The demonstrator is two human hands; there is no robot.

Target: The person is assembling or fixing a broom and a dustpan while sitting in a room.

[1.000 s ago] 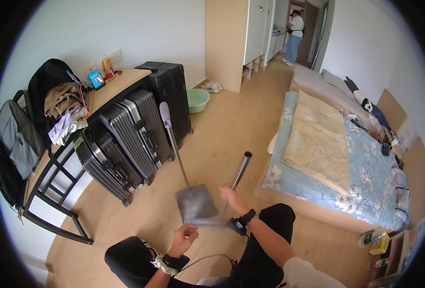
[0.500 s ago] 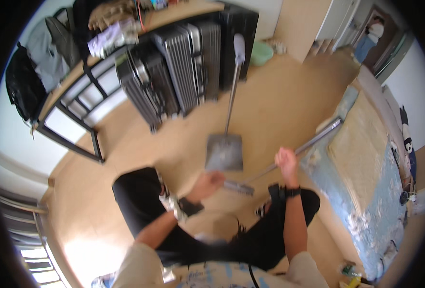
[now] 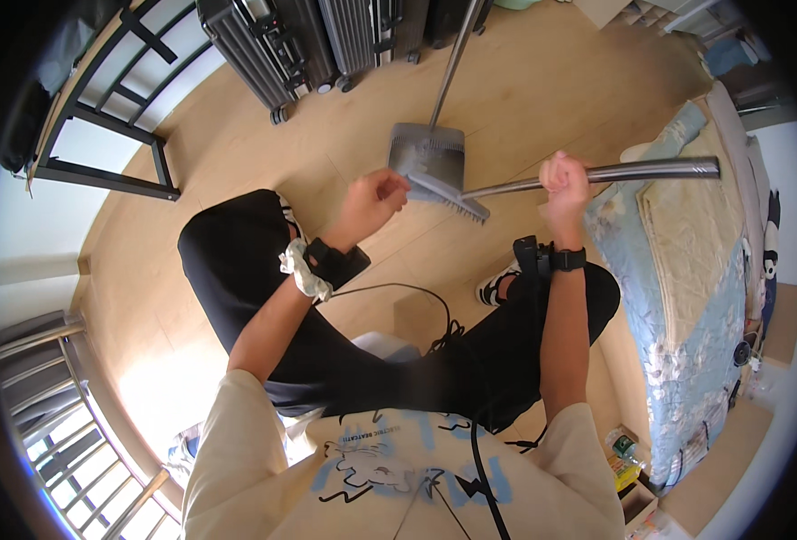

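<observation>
My right hand (image 3: 565, 187) is wrapped around the metal handle of a broom (image 3: 524, 185), whose thick end points right over the bed. The broom's grey, toothed head (image 3: 448, 195) sits across the near edge of a grey dustpan (image 3: 436, 155). That dustpan rests on the floor, and its long metal handle rises toward the far side. My left hand (image 3: 373, 209) has its fingers curled close beside the left end of the broom head. Whether those fingertips grip the head or something small there is hidden.
Dark suitcases (image 3: 264, 54) stand at the far left beside a black-framed table (image 3: 111, 180). A bed with a blue floral cover (image 3: 677, 387) lies to my right. A black cable (image 3: 398, 288) hangs between my legs. A bottle (image 3: 628, 447) stands low on the right.
My view has tilted down, so the suitcases and dustpan sit higher. The broom handle has swung closer to level, and its head now overlaps the dustpan's edge. My left hand stays by the head.
</observation>
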